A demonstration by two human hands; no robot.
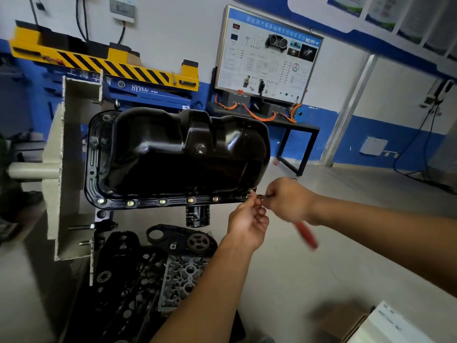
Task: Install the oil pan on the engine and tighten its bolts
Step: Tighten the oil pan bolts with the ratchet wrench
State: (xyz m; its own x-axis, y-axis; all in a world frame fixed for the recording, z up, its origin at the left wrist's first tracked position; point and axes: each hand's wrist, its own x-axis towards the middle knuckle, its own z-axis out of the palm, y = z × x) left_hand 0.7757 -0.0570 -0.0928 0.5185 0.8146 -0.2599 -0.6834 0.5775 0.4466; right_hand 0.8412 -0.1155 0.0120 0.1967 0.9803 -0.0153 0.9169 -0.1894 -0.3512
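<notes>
Now left hand [247, 226] pinches the oil pan's [173, 154] corner bolt [248, 196], and right hand [288, 199] grips a red-handled tool [306, 233].

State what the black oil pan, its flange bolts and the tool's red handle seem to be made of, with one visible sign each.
Black domed oil pan: pressed sheet metal, glossy black paint; sharp highlights, stamped ribs. Brass-coloured flange bolts: plated steel probably; yellowish metallic shine. Red tool handle: likely plastic, uniform colour; motion-blurred, so uncertain.
</notes>
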